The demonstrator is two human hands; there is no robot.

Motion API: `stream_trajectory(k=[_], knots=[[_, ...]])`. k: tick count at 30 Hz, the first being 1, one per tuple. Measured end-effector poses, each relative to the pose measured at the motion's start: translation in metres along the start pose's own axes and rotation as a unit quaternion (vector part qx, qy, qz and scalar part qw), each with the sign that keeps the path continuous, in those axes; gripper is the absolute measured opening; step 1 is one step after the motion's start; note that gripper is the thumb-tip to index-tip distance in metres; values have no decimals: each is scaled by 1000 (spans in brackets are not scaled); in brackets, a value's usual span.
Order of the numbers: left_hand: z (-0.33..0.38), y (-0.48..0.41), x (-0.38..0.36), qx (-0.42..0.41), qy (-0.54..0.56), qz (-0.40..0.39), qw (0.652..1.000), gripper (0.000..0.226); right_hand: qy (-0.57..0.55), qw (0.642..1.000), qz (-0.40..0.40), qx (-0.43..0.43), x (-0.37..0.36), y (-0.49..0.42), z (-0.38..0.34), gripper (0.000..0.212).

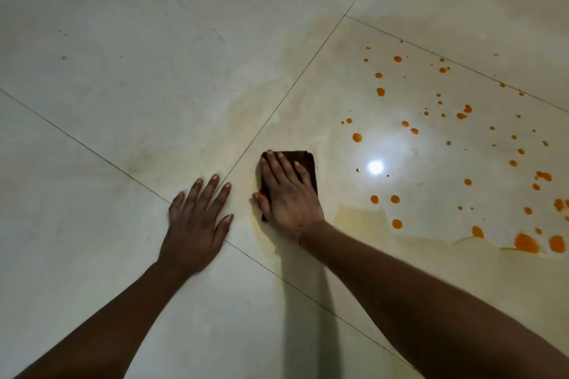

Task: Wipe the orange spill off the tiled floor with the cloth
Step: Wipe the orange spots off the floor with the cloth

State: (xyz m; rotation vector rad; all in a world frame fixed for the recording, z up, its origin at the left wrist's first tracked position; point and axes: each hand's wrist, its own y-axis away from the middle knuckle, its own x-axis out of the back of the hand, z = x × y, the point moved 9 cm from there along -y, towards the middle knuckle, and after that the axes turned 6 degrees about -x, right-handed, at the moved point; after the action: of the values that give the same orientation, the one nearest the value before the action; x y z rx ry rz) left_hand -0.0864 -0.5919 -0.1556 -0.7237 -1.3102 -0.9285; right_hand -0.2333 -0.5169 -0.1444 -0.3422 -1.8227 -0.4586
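Note:
A dark, folded cloth (308,163) lies flat on the pale tiled floor (154,55). My right hand (288,194) presses down on it, fingers spread over its top, so most of the cloth is hidden. My left hand (197,218) rests flat on the floor just left of it, fingers apart, holding nothing. The orange spill (462,138) is a scatter of drops and small blobs to the right of the cloth, with larger blobs (528,243) near the right edge. A faint yellowish smear (363,217) marks the tile around and right of my right hand.
Dark grout lines (292,92) cross the floor and meet near my left hand. A bright lamp reflection (375,167) glares on the tile between the cloth and the drops. Small dark specks dot the far left tiles.

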Motion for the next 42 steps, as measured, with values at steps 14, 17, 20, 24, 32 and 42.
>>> stream_trajectory(k=[14,17,20,24,32,42], knots=[[-2,2,0,16,-5,-5,1000,56,4,1000,-21,18,-12,51,-16,71],[3,1,3,39,14,-10,999,58,18,992,-46,115,-15,121,3,71],[22,-9,7,45,33,9,998,59,45,998,0,31,3,83,76,71],[74,-44,7,-12,79,7,997,65,32,995,22,-97,14,66,113,71],[120,-117,-5,-50,48,-41,997,72,38,983,27,-179,36,75,190,75],[98,-137,1,-24,39,39,998,63,44,995,6,-95,30,116,180,71]])
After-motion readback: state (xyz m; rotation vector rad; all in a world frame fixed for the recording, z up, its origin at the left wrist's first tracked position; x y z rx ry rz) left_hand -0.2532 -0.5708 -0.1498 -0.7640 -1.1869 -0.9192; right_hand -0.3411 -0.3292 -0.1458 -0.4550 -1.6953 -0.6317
